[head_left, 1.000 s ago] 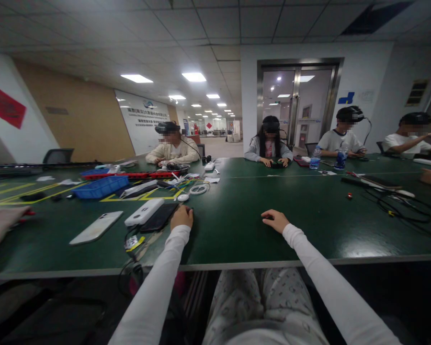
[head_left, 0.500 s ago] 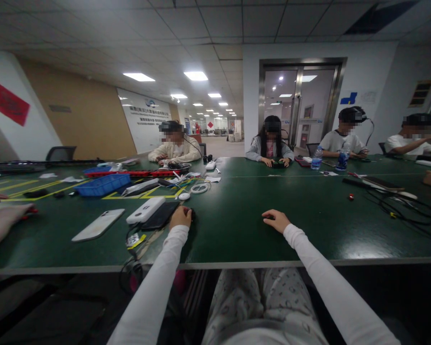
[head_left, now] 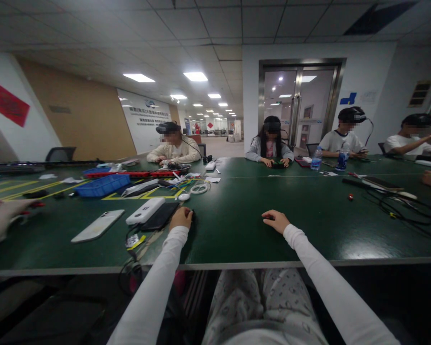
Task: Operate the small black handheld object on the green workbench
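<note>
My left hand [head_left: 181, 218] rests on the green table [head_left: 233, 215] with its fingers curled round a small dark object [head_left: 194, 214], mostly hidden by the hand. Just left of it lie a black pouch [head_left: 160, 216] and a white power bank [head_left: 145, 211] with a cable. A white phone [head_left: 98, 225] lies flat farther left. My right hand [head_left: 276, 221] rests on the table to the right, thumb and fingers apart, with nothing visible between them.
Beyond my left hand are a blue tray [head_left: 103, 185], a coiled white cable [head_left: 199, 188] and tangled wires. Black cables [head_left: 398, 206] and a small red item [head_left: 350, 197] lie at the right. Several people sit around the table; another person's arm [head_left: 3, 223] reaches in at the left.
The other person's arm at the far left has shifted slightly. Both of my hands have stayed in practically the same place.
</note>
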`<state>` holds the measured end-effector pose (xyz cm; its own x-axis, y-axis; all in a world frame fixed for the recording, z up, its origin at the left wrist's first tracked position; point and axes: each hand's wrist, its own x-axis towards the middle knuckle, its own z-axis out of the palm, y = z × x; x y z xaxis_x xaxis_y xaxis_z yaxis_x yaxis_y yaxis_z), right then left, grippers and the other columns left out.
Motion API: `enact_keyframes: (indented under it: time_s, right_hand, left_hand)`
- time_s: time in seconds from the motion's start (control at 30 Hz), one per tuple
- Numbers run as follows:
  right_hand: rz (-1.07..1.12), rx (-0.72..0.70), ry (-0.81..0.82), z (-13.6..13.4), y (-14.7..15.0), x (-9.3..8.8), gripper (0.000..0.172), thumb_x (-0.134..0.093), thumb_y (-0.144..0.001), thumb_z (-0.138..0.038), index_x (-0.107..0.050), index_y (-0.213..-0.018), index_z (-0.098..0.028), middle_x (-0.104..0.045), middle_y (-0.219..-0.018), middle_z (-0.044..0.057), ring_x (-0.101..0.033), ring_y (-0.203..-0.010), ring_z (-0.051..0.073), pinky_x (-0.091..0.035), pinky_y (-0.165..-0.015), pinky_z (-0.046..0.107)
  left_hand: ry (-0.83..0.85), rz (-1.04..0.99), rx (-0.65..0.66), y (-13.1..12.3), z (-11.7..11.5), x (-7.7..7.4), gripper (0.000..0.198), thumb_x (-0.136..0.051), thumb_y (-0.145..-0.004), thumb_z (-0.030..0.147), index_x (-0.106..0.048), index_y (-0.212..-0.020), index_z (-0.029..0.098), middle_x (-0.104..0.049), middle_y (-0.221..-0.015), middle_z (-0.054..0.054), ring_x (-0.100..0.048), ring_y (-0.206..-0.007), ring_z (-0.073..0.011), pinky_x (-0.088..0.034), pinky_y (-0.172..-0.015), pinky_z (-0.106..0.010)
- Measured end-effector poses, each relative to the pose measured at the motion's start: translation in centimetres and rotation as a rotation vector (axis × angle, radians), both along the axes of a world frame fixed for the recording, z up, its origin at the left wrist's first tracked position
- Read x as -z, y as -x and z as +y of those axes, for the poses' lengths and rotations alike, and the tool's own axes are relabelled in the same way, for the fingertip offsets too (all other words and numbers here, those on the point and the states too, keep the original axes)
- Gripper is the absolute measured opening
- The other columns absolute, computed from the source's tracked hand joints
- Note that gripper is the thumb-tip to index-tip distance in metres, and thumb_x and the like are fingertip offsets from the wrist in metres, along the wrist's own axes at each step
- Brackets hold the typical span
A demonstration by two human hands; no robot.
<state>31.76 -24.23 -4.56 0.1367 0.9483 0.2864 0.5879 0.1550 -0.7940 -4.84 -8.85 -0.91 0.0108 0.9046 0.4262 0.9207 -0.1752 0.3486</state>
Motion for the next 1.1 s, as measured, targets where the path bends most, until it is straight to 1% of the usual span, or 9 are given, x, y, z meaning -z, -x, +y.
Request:
enact_keyframes:
  time_s: [0.17,0.33,0.5,0.63,0.8,1.0,1.1]
  right_hand:
    - [-0.018,-0.011,0.005,0.4,-0.3,0.5,0.025,-0.060,-0.071,-0.024,-0.064,-0.095,-0.020,-0.064,-0.097,0.004,-0.059,-0.092,0.016,-0.045,-0.087,0.034]
    - [-0.032,-0.025,0.019,0.7,-0.5,0.8,0.027,-0.059,-0.072,-0.027,-0.063,-0.098,-0.019,-0.063,-0.100,0.003,-0.058,-0.094,0.016,-0.044,-0.087,0.034]
    - [-0.027,-0.009,0.023,0.3,-0.2,0.3,0.025,-0.060,-0.071,-0.025,-0.064,-0.096,-0.020,-0.063,-0.099,0.003,-0.058,-0.094,0.016,-0.044,-0.088,0.034]
    - [-0.010,0.005,0.025,-0.1,0.1,-0.3,0.024,-0.060,-0.071,-0.023,-0.065,-0.094,-0.020,-0.064,-0.098,0.003,-0.059,-0.093,0.017,-0.044,-0.087,0.034]
    - [-0.004,0.009,0.003,-0.6,0.5,-0.8,0.023,-0.060,-0.070,-0.023,-0.066,-0.092,-0.020,-0.065,-0.096,0.003,-0.060,-0.092,0.017,-0.045,-0.087,0.034]
    - [-0.012,0.011,-0.069,-0.5,0.4,-0.7,0.024,-0.060,-0.068,-0.021,-0.065,-0.091,-0.019,-0.066,-0.091,0.004,-0.061,-0.085,0.016,-0.047,-0.083,0.034]
    - [-0.051,0.052,-0.110,-0.1,1.8,-0.8,0.025,-0.058,-0.069,-0.018,-0.064,-0.094,-0.018,-0.066,-0.092,0.004,-0.061,-0.081,0.015,-0.048,-0.082,0.033]
  left_hand:
    - [0.035,0.037,-0.007,0.1,0.2,0.1,0.022,-0.045,-0.081,0.029,-0.056,-0.096,0.019,-0.060,-0.096,-0.007,-0.056,-0.092,-0.0170,-0.042,-0.084,-0.027]
    - [0.051,0.089,0.023,0.2,0.1,0.2,0.023,-0.042,-0.083,0.030,-0.055,-0.100,0.021,-0.059,-0.100,-0.007,-0.056,-0.094,-0.0168,-0.042,-0.083,-0.027]
    - [0.071,0.154,0.011,-0.3,-1.0,-0.3,0.027,-0.038,-0.085,0.031,-0.053,-0.106,0.024,-0.056,-0.108,-0.009,-0.055,-0.097,-0.0194,-0.043,-0.081,-0.030]
    - [0.096,0.168,-0.002,-0.5,-1.3,-0.6,0.028,-0.036,-0.086,0.031,-0.052,-0.109,0.024,-0.056,-0.108,-0.008,-0.056,-0.097,-0.0201,-0.043,-0.080,-0.030]
    - [0.086,0.133,0.022,-0.1,-0.6,-0.1,0.028,-0.036,-0.086,0.031,-0.051,-0.108,0.024,-0.056,-0.108,-0.008,-0.055,-0.099,-0.0189,-0.043,-0.082,-0.029]
    - [0.061,0.132,0.078,0.1,-0.2,0.3,0.025,-0.040,-0.085,0.033,-0.052,-0.104,0.022,-0.056,-0.104,-0.007,-0.055,-0.096,-0.0177,-0.043,-0.082,-0.029]
    - [0.049,0.147,0.102,-0.2,-0.2,0.3,0.023,-0.044,-0.083,0.032,-0.054,-0.100,0.020,-0.056,-0.103,-0.007,-0.053,-0.097,-0.0178,-0.042,-0.083,-0.029]
